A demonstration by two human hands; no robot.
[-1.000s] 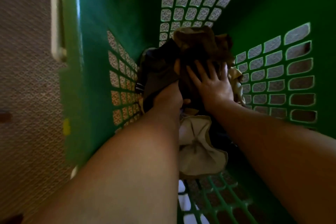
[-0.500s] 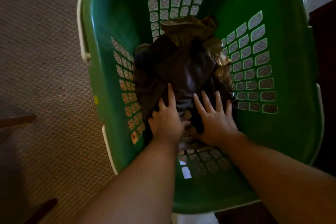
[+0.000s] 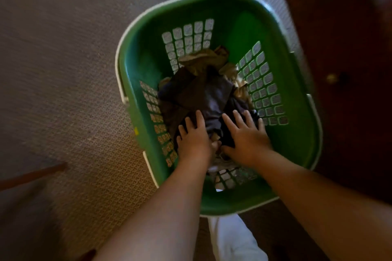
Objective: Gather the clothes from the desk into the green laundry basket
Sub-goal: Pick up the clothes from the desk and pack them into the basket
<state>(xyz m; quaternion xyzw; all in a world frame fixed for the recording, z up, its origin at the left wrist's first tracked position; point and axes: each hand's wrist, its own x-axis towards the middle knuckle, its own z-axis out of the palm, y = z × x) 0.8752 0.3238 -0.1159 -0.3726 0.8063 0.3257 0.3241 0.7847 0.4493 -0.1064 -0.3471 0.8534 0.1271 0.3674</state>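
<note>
Both left hand (image 3: 194, 141) and right hand (image 3: 248, 141) are laid flat, fingers (image 3: 199, 117) spread, nothing gripped, on the clothes (image 3: 212, 93) heaped just beyond them in the green laundry basket (image 3: 297, 144).

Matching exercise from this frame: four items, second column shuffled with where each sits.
1. left hand
2. right hand
3. tan garment
4. green laundry basket

A. on the carpet, beside dark wooden furniture
B. flat on the dark clothes, toward the basket's right wall
C. far end of the pile
D. flat on the dark clothes, toward the basket's left wall

Pairs: 1-D, 2-B, 3-C, 4-A
</note>
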